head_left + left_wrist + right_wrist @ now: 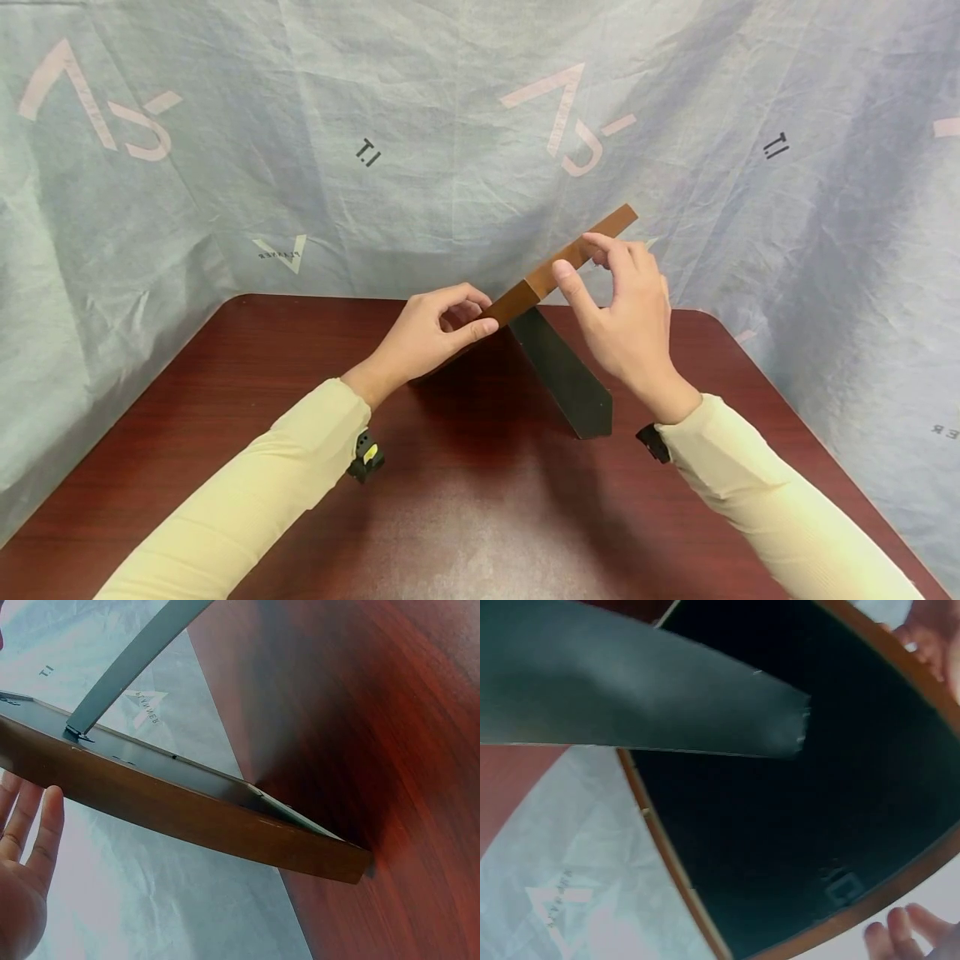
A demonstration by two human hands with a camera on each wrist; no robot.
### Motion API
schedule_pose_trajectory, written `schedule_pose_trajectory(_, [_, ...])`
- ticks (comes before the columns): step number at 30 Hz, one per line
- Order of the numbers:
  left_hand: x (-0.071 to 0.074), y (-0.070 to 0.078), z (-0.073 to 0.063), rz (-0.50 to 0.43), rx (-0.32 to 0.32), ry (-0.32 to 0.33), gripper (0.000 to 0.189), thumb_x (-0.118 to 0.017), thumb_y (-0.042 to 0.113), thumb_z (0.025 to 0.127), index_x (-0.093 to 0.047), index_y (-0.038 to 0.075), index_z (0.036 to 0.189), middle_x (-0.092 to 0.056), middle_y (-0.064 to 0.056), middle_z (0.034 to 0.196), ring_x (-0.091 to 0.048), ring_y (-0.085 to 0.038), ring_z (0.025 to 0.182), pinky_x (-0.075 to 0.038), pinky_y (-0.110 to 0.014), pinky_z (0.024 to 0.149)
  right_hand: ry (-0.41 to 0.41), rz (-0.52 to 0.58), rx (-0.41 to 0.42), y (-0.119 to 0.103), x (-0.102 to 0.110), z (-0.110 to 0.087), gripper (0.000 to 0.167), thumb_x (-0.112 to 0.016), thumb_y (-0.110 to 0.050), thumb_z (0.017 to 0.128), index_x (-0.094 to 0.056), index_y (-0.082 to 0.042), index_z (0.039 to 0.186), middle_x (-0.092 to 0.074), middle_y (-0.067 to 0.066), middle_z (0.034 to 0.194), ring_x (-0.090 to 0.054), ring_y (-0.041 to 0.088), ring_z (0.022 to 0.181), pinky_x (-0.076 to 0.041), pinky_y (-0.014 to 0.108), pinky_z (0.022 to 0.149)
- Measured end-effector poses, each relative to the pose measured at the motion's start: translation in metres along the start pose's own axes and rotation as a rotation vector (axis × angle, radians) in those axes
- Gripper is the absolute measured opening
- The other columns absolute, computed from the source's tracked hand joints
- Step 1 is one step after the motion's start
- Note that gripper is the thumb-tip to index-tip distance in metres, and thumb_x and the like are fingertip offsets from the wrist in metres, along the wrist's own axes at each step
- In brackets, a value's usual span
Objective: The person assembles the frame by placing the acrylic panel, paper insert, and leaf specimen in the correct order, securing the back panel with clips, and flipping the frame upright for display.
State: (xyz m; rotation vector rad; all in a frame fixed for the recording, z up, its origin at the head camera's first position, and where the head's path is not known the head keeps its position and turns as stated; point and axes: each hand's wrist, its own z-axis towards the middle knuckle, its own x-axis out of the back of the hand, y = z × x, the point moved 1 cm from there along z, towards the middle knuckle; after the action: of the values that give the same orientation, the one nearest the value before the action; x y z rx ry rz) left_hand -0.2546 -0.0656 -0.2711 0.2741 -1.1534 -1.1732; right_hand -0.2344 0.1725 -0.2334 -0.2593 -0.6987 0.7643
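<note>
A brown-edged picture frame (543,279) stands tilted over the table, seen nearly edge-on in the head view. Its dark back panel (742,825) fills much of the right wrist view, and a dark easel leg (566,379) slants from it down toward the tabletop. My left hand (438,325) holds the lower part of the rim, thumb on the near edge and fingers behind. Higher up, my right hand (622,304) has thumb and index finger spread apart, their tips right at the rim. A small metal hanger (844,885) sits on the back panel.
The frame is over a dark red wood table (480,517) with rounded far corners. Pale printed cloth (427,83) hangs behind and at both sides. Dark wrist bands (366,457) show below the light sleeves (247,492).
</note>
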Motion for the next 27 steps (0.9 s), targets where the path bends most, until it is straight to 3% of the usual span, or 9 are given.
schedule_pose_trajectory(8, [0.0, 0.001, 0.0, 0.021, -0.03, 0.005, 0.022, -0.074, 0.03, 0.096, -0.072, 0.015, 0.112, -0.073, 0.001, 0.101, -0.066, -0.014, 0.087, -0.055, -0.035, 0.08, -0.153, -0.132, -0.101, -0.023, 0.005, -0.001, 0.078, -0.057, -0.072, 0.09, -0.057, -0.012, 0.139, -0.056, 0.007, 0.104, -0.052, 0.023, 0.097, -0.034, 0.049, 0.085])
schedule_pose_trajectory(15, [-0.001, 0.002, 0.0, 0.052, -0.048, 0.015, 0.019, -0.074, 0.03, 0.096, -0.072, 0.016, 0.109, -0.071, 0.002, 0.095, -0.065, -0.013, 0.082, -0.054, -0.035, 0.077, -0.188, -0.208, -0.151, -0.034, 0.002, 0.0, 0.092, -0.056, -0.083, 0.082, -0.054, -0.007, 0.135, -0.056, 0.005, 0.107, -0.052, 0.024, 0.097, -0.034, 0.049, 0.082])
schedule_pose_trajectory(22, [-0.004, 0.005, 0.002, 0.047, -0.074, 0.013, 0.016, -0.076, 0.029, 0.094, -0.072, 0.016, 0.103, -0.072, 0.004, 0.09, -0.065, -0.011, 0.077, -0.055, -0.033, 0.074, -0.192, -0.234, -0.161, -0.037, 0.003, 0.0, 0.091, -0.056, -0.08, 0.084, -0.052, -0.004, 0.136, -0.055, 0.007, 0.108, -0.053, 0.027, 0.1, -0.035, 0.053, 0.085])
schedule_pose_trajectory(27, [-0.007, 0.008, 0.002, 0.044, -0.101, -0.002, 0.016, -0.078, 0.029, 0.093, -0.071, 0.016, 0.1, -0.072, 0.005, 0.09, -0.065, -0.01, 0.075, -0.056, -0.032, 0.071, -0.199, -0.179, -0.151, -0.032, 0.005, 0.0, 0.081, -0.059, -0.07, 0.089, -0.052, -0.006, 0.138, -0.055, 0.008, 0.108, -0.052, 0.026, 0.102, -0.033, 0.052, 0.086])
